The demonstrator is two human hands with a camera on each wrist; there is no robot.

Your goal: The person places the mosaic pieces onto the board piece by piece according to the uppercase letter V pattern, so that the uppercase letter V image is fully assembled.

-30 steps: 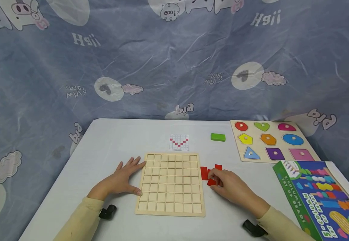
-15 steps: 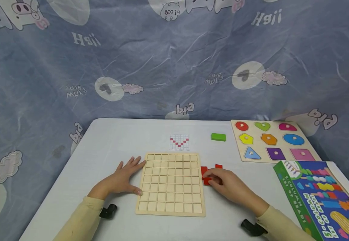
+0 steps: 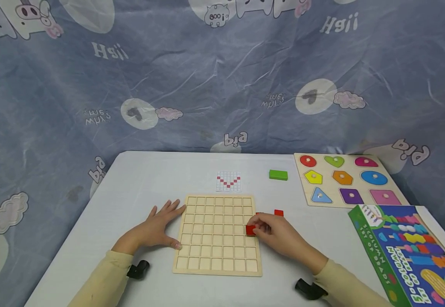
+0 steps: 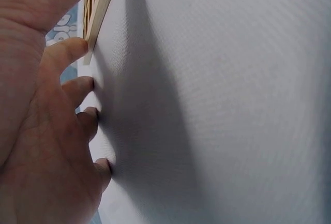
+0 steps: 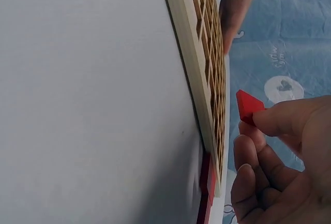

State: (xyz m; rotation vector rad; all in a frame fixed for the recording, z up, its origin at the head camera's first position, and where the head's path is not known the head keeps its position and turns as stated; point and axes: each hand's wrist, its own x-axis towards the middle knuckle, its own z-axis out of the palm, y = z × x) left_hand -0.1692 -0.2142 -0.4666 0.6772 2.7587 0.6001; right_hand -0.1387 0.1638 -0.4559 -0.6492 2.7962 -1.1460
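A wooden grid board [image 3: 217, 234] lies on the white table with its cells bare. My left hand [image 3: 156, 228] is spread at the board's left side, thumb and index finger touching its edge; the other fingertips rest on the table in the left wrist view. Over the board's right columns, my right hand [image 3: 283, 238] pinches a red square tile [image 3: 250, 230] between thumb and fingers. In the right wrist view that tile [image 5: 249, 105] is held up above the board's surface. More red tiles [image 3: 279, 212] lie right of the board, partly hidden behind the right hand.
Beyond the board lies a small pattern card [image 3: 228, 181] with red squares in a V. A green block [image 3: 278, 175] sits right of it. At the right are a shape puzzle board [image 3: 339, 198] and a colourful box [image 3: 410, 256]. A patterned curtain [image 3: 222, 85] hangs behind.
My right hand has picked up a red tile from beside the board and moved left with it, over the board's right edge. My left hand has stayed in place.
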